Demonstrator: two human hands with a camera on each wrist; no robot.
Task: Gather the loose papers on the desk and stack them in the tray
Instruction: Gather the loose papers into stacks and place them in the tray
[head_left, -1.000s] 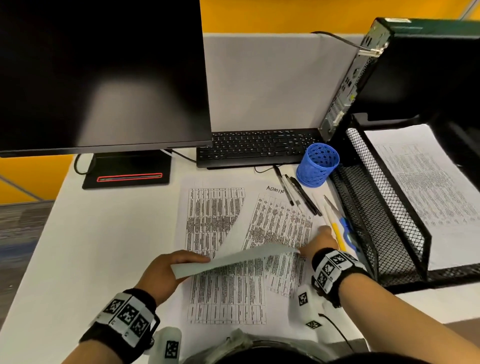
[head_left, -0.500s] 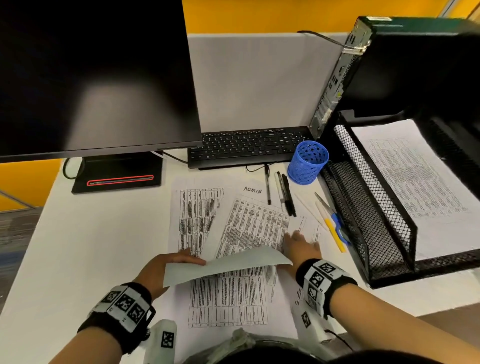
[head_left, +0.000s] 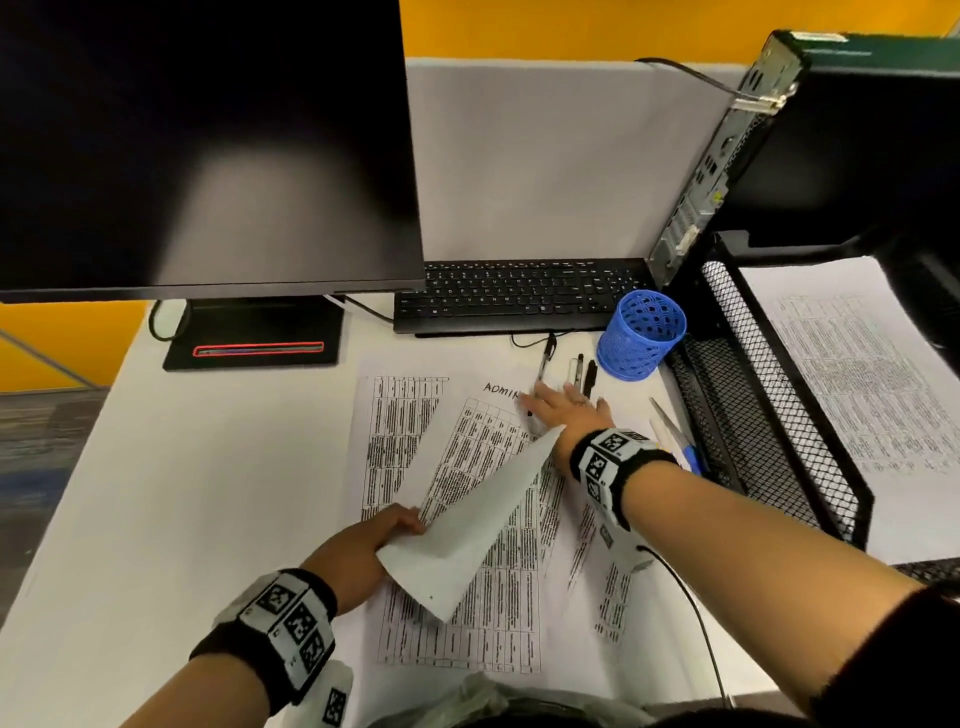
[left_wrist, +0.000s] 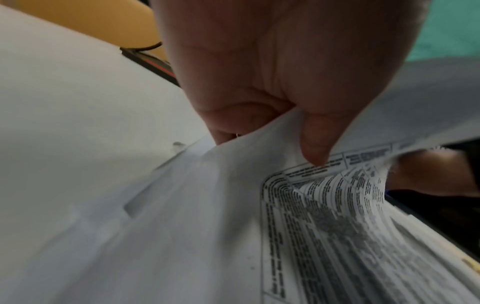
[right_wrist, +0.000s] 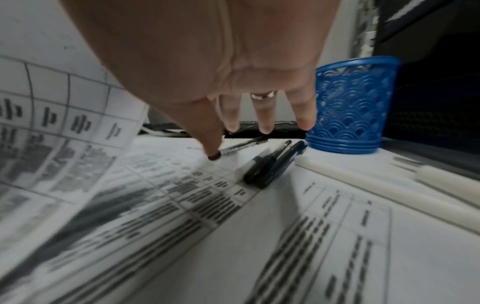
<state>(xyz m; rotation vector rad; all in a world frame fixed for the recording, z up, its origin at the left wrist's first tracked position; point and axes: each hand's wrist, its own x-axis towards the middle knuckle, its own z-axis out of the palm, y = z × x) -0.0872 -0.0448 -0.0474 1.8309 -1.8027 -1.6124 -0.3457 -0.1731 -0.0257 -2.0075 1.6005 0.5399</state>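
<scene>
Several printed sheets (head_left: 467, 519) lie overlapping on the white desk. My left hand (head_left: 374, 535) pinches the near edge of one sheet (head_left: 462, 535) and lifts it so that it curls upward; in the left wrist view the thumb and fingers (left_wrist: 314, 152) grip the paper (left_wrist: 207, 205). My right hand (head_left: 563, 408) reaches forward over the sheets with straight, spread fingers (right_wrist: 265, 121) and holds nothing, just above the pens (right_wrist: 272, 164). The black mesh tray (head_left: 769, 415) stands at the right with printed paper (head_left: 857, 384) in it.
A blue pen cup (head_left: 641, 335) stands beside the tray, with pens (head_left: 584, 371) and scissors (head_left: 675, 431) lying near it. A keyboard (head_left: 519, 296), a monitor (head_left: 197, 145) and a computer case (head_left: 831, 135) line the back of the desk.
My right hand has let go of the lifted sheet's right end and reached forward toward the pens. The left hand still holds the sheet, which now tilts up toward the right.
</scene>
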